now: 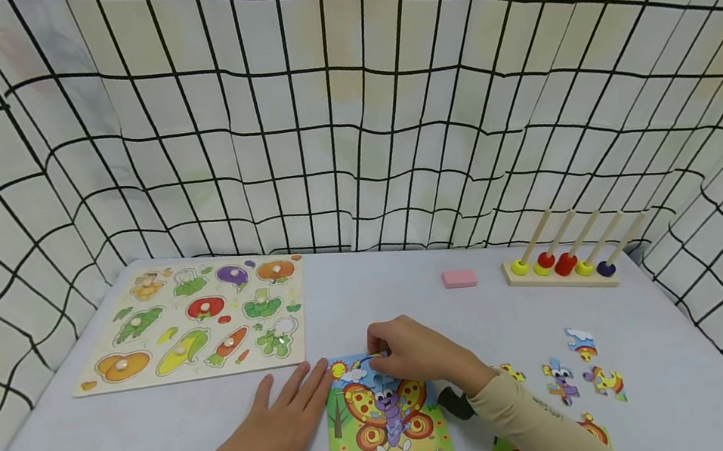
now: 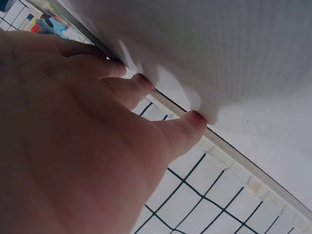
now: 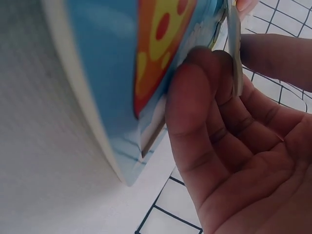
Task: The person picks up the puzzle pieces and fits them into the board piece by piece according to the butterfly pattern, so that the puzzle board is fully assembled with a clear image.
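A butterfly puzzle board [image 1: 391, 423] lies on the white table, its top right corner under the right hand [image 1: 422, 351]. That hand pinches a thin puzzle piece [image 3: 235, 53] between thumb and fingers, held edge-on beside the board's surface in the right wrist view. The left hand [image 1: 272, 435] is spread along the board's left side, fingertips at its upper left corner and thumb at its lower left edge. In the left wrist view, the left hand [image 2: 97, 122] has its fingers extended on the table surface.
Loose puzzle pieces [image 1: 562, 380] lie right of the board, some partly behind the right sleeve. A vegetable puzzle board [image 1: 201, 364] is at the back left, a pink block [image 1: 459, 278] and a peg stand with beads [image 1: 564, 279] at the back right. Black netting surrounds the table.
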`<state>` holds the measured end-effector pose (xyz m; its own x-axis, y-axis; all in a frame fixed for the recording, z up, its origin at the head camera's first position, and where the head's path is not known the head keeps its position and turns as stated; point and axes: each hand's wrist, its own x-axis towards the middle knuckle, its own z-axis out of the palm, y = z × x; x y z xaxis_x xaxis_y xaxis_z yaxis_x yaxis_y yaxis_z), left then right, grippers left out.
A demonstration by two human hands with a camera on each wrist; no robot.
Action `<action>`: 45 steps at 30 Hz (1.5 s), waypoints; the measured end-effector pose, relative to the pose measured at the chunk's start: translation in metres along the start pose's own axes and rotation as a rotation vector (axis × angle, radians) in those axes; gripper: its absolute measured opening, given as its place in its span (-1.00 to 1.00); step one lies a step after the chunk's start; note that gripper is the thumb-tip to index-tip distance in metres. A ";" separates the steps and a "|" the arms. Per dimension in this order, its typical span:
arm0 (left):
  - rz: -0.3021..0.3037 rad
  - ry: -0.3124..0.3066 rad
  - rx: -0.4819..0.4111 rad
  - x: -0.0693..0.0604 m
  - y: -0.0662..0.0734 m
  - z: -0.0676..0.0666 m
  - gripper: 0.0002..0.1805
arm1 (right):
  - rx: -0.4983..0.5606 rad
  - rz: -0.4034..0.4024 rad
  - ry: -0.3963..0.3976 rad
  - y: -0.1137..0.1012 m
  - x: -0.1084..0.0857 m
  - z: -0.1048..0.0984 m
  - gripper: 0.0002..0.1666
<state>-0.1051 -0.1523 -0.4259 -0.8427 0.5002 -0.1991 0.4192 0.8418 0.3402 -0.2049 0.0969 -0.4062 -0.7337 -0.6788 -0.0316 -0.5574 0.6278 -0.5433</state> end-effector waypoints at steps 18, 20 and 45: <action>0.010 0.008 -0.016 -0.001 -0.001 0.000 0.45 | -0.044 0.019 0.003 -0.002 0.001 0.003 -0.88; 0.012 0.011 -0.017 -0.001 -0.002 0.000 0.45 | -0.062 0.020 0.008 -0.002 0.001 0.003 -0.88; 0.018 0.013 -0.002 -0.001 0.000 0.001 0.45 | -0.111 0.019 0.000 -0.003 -0.002 0.006 -0.85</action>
<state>-0.1045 -0.1529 -0.4265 -0.8395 0.5123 -0.1812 0.4334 0.8324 0.3455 -0.1991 0.0943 -0.4096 -0.7447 -0.6661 -0.0408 -0.5829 0.6791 -0.4461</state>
